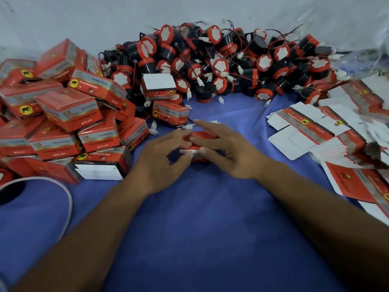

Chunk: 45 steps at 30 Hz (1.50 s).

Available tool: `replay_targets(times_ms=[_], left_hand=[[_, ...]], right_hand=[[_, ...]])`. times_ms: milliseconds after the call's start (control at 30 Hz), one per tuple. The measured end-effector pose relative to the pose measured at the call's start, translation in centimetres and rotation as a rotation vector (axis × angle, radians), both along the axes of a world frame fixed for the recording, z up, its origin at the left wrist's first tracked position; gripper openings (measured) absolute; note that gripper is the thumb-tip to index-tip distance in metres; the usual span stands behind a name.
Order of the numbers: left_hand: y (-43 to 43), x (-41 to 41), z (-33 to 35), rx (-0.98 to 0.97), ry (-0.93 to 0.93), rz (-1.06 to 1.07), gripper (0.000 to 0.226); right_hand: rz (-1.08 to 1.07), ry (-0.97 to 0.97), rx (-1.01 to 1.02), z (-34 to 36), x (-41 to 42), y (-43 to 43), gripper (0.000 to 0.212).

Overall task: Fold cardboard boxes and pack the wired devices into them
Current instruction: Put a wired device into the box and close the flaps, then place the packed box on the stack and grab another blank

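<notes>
Red box (pixel 203 134): left hand (pixel 162 161), right hand (pixel 229 152).

Blue cloth (pixel 200 224) covers table, faintly creased. Pale grey-white wall (pixel 84 17) behind, few dark specks. Crumpled clear plastic sheet (pixel 357 28) at upper right. White curved band (pixel 69 199) at left edge. Light soft, even.
</notes>
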State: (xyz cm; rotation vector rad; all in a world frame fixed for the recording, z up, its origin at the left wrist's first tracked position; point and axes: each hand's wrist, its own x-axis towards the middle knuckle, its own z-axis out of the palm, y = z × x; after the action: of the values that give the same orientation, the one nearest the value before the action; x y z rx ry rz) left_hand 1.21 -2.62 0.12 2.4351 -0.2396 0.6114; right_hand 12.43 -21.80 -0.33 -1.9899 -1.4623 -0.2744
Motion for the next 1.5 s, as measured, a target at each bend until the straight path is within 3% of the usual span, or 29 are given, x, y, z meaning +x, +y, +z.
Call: replay_targets(times_ms=[233,433,533,600,700,800,900,1033,1167,1300,1400,1500], left_hand=[[0.1,0.0,-0.9,0.159,-0.055,-0.013,0.03],[0.1,-0.1,-1.3,0.049,0.076,-0.064,0.068],[0.0,0.0,-1.2,-0.079,0.029,0.01,0.06],[-0.1,-0.1,-0.6,-0.258,0.071,0.076,0.061],[0.5,0.0,-0.3,-0.468,0.033,0.214,0.06],[0.9,0.0,-0.4,-0.399,0.059,0.283,0.038],[0.8,-0.2,-0.6,-0.308,0.081,0.232,0.018],[0.8,-0.1,-0.8,-0.245,0.039,0.199,0.017],[1.0,-0.3,-0.7,-0.261,0.036,0.179,0.015],[1.1,0.0,-0.6,-0.22,0.043,0.148,0.01],[1.0,0.1,-0.8,-0.221,0.065,0.148,0.011],[1.0,0.2,-0.9,-0.239,0.089,0.154,0.012]], right_hand=[[0.019,-0.034,0.041,-1.1,0.0,-0.2,0.043],[-0.128,0.347,0.163,-0.3,-0.2,-0.6,0.024],[-0.064,0.594,0.105,0.0,-0.5,-0.7,0.03],[-0.008,0.636,0.124,0.5,-0.6,-0.2,0.04],[-0.056,0.632,0.285,3.1,-0.3,2.3,0.035],[-0.055,0.692,0.465,7.0,0.4,7.5,0.033],[0.008,0.769,0.535,12.1,0.4,14.7,0.046],[-0.08,0.648,0.301,16.2,-0.2,21.4,0.07],[-0.286,0.471,0.134,12.4,0.8,15.8,0.053],[-0.793,0.315,-0.026,7.2,7.1,2.7,0.031],[-1.103,0.385,-0.245,5.2,11.3,-4.7,0.048],[-1.203,0.292,-0.397,4.1,12.9,-7.7,0.076]])
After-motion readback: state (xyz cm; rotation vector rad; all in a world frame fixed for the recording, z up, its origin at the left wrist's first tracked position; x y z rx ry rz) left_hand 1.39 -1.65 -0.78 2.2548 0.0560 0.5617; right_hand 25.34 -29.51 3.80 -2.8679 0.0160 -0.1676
